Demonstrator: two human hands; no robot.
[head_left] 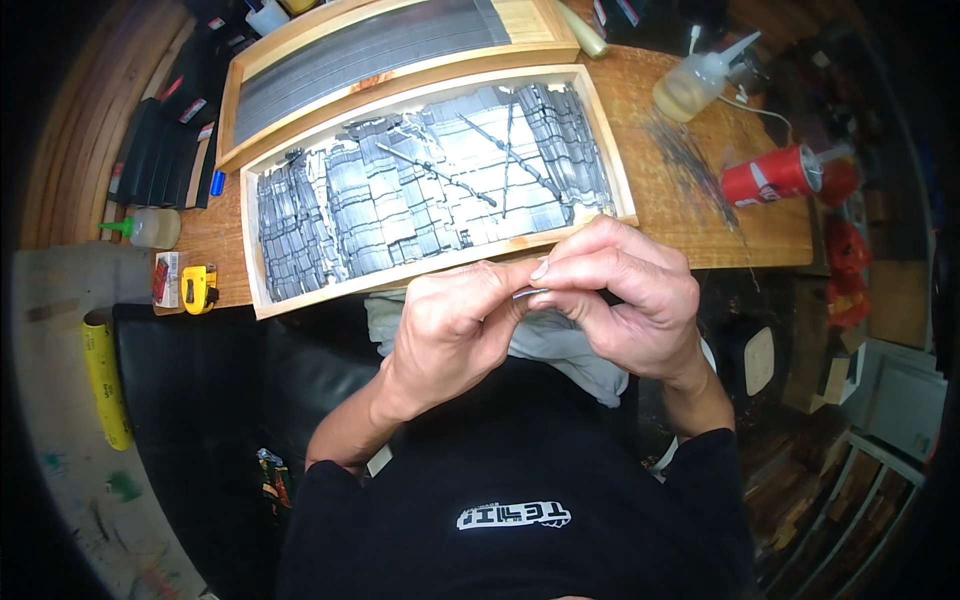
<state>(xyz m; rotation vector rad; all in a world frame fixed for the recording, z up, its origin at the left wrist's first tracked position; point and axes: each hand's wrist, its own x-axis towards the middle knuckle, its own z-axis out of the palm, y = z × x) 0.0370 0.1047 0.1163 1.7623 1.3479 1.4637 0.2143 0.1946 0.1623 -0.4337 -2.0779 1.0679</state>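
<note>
My left hand [455,325] and my right hand [630,295] meet in front of my chest, thumbs and fingers pinched together. Between the fingertips shows a thin, pale sliver [526,292], too small to name. Just beyond them lies a shallow wooden frame [420,272] with a panel of grey and black tile-like pieces [370,205], pale gaps between them. Thin dark twig-like sticks [440,178] rest across the panel. The right hand is close to the frame's near right corner. A grey cloth [575,365] lies below the hands.
Behind stands a second wooden frame [400,85] with a grey striped panel. To the right are a squeeze bottle [690,88], a red can [770,178] and dark bristle-like strands [695,160]. At left are a yellow tape measure [200,290] and a green-tipped bottle [152,228].
</note>
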